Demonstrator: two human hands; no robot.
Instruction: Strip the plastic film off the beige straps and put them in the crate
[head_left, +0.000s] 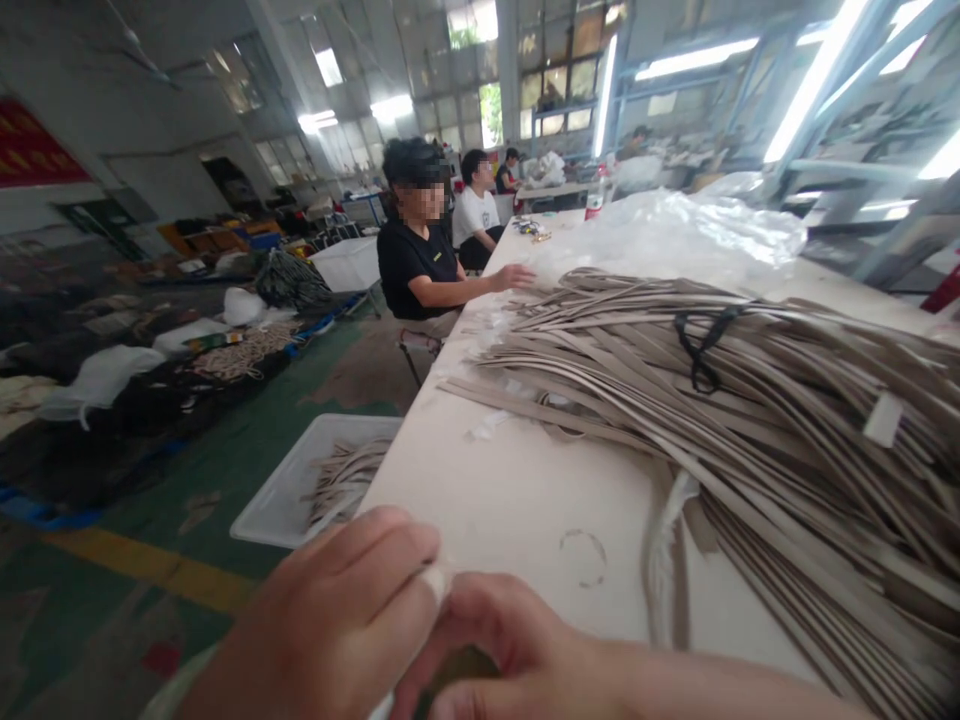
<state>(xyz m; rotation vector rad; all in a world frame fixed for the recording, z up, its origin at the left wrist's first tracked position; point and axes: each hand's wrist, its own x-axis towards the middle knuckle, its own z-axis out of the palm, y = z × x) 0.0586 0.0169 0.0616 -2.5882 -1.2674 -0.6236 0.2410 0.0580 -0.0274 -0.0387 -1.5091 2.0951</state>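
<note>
Currently I see one pale, blurred, mostly hidden piece (435, 580) near the left edge of the bench (510, 500), pinched in my left hand (341, 605); my right hand (525, 630) curls beside it, its grip unclear on my feed. One heap of flat taupe strips (630, 385), with one black tie (701, 352), lies toward the bench's right edge.
</note>
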